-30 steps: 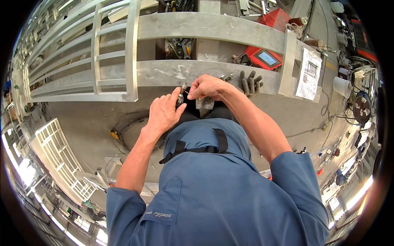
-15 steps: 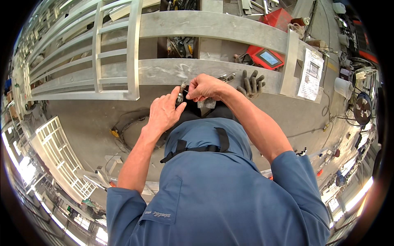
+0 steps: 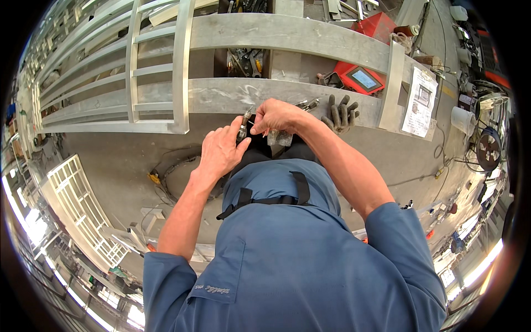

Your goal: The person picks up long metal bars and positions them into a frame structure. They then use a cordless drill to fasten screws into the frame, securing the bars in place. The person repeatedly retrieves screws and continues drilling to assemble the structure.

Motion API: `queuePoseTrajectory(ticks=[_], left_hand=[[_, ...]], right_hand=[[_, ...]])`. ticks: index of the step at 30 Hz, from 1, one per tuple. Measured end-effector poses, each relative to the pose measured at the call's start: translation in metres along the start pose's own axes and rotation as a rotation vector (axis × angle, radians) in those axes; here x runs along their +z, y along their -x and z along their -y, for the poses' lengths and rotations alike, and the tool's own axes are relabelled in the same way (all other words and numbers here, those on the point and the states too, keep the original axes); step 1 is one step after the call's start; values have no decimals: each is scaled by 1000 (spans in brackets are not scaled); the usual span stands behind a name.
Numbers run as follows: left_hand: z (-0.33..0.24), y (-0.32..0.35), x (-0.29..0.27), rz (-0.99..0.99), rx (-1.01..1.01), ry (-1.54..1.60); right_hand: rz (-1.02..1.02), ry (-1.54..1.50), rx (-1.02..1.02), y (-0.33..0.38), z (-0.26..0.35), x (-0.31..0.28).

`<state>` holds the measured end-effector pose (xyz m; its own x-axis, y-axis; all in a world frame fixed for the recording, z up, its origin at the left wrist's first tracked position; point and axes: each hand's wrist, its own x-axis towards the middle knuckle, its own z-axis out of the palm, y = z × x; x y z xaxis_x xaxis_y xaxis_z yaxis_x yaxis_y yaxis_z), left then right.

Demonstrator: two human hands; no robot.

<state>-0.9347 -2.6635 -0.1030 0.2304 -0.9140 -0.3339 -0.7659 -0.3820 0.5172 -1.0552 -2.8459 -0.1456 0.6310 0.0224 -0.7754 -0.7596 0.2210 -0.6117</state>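
Note:
Both my hands are close together in front of my waist, at the near edge of a long metal beam point(image 3: 221, 95). My left hand point(image 3: 220, 149) is closed around a small torch-like tool point(image 3: 242, 131), dark and silvery, with a narrow tip pointing away from me. Just right of it, my right hand point(image 3: 275, 117) is pinched beside the tool; what its fingertips hold is too small to make out. Beneath the right hand shows a crinkled clear plastic bag point(image 3: 281, 138). A grey work glove point(image 3: 342, 112) lies on the beam to the right, with a slim metal tool point(image 3: 307, 104) between.
A barred metal frame point(image 3: 181, 66) rests across the beams at left. Beyond the near beam are a tool box point(image 3: 243, 62) and a red device with a screen point(image 3: 362, 79). A printed sheet point(image 3: 419, 102) lies at right. Cables point(image 3: 180, 177) run over the floor.
Both hands stay in nearly the same place at the tool, with only a very slight shift of the whole view.

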Motion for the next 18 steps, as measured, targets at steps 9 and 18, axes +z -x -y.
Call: queuePoseTrajectory(ticks=[9, 18], left_hand=[[3, -1, 2, 17, -33, 12], [8, 15, 8, 117, -20, -68]], right_hand=[[23, -115, -66, -6, -14, 2], [40, -271, -57, -1, -45, 27]])
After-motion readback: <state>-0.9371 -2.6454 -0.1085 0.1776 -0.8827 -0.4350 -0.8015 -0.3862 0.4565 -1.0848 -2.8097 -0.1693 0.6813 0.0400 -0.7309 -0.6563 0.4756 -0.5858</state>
